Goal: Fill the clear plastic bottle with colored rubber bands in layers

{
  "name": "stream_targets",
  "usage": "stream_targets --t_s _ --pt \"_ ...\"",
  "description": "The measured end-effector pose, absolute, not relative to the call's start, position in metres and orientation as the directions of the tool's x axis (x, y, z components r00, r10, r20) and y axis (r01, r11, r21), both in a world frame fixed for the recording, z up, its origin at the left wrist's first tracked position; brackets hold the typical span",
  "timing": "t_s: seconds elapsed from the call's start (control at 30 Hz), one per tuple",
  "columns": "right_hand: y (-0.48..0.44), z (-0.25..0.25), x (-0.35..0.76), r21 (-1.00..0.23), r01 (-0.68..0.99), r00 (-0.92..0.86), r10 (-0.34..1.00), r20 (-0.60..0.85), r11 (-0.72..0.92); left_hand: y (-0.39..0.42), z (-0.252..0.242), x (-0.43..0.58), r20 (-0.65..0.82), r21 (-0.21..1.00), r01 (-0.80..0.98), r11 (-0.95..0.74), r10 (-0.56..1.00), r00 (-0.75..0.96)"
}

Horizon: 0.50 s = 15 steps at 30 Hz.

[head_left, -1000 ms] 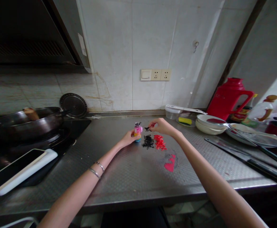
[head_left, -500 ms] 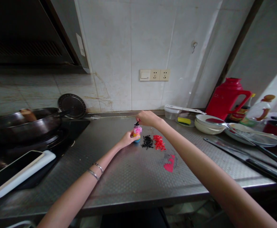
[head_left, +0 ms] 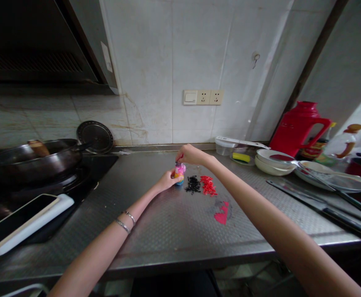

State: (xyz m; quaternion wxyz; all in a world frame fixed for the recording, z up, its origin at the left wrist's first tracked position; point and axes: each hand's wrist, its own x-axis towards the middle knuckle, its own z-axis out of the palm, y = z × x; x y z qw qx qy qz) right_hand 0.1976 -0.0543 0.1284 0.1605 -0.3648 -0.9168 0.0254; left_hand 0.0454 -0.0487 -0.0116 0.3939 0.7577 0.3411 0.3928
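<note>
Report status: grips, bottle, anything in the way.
Left grip holding bottle upright. Right grip at its mouth, anything held hidden. Black pile, red pile right of it, not blocking.

The left hand (head_left: 167,181) grips a small colourful bottle (head_left: 179,170) upright on the metal counter (head_left: 149,231). The right hand (head_left: 191,155) bends over the bottle's mouth, fingertips pinched together; whatever they may hold is hidden. Just right of the bottle lie a black pile (head_left: 193,185) and a red pile (head_left: 208,185), with a torn red scrap (head_left: 221,215) nearer the front edge.

Bottle (head_left: 179,170) pink, yellow, blue; black pile (head_left: 193,185); red pile (head_left: 208,185); counter (head_left: 155,231) grey, finely patterned.
</note>
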Motion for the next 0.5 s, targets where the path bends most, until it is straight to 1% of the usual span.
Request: stream_targets --t_s 0.2,0.37,0.43,0.5 --pt "-0.053 0.122 0.202 -0.276 0.641 -0.646 0.698 0.311 0.716 -0.051 -0.010 0.046 0.332 0.865 0.198 -0.461 0.822 0.462" --pt "-0.053 0.112 0.207 -0.336 0.655 -0.575 0.735 0.359 0.677 -0.049 -0.011 0.047 0.321 0.870 0.206 -0.449 0.830 0.456" --pt "-0.053 0.110 0.208 -0.374 0.652 -0.553 0.751 0.360 0.660 -0.050 -0.011 0.047 0.310 0.870 0.223 -0.441 0.839 0.448" --pt "-0.054 0.110 0.208 -0.391 0.636 -0.568 0.747 0.346 0.665 -0.051 -0.011 0.047 0.310 0.868 0.228 -0.441 0.840 0.446"
